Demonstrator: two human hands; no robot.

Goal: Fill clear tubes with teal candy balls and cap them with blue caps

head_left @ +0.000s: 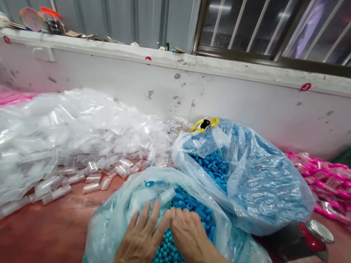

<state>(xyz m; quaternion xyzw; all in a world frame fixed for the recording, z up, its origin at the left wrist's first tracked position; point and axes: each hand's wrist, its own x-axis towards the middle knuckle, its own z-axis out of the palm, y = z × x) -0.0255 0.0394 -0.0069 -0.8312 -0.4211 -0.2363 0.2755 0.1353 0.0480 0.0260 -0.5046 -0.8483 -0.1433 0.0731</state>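
My left hand (142, 237) reaches over an open clear plastic bag (104, 222), its fingers stretched out and apart. Its fingertips are by a few clear plastic pieces (167, 195) inside the bag. My right hand (187, 235) is closed, with the fingers curled down beside my left thumb and index finger; what they grip, if anything, is hidden. Below both hands lie many small round teal beads (171, 260). Behind the hands, in the same bag, are blue plastic pieces (195, 204).
A second bag (263, 185) holding blue pieces (211, 166) lies behind the first. A big heap of clear plastic pieces (62, 131) spreads left across the red table (56, 228). Pink items (342, 189) are at right, near a red jar with a silver lid (319, 234). A white wall (120, 80) stands behind.
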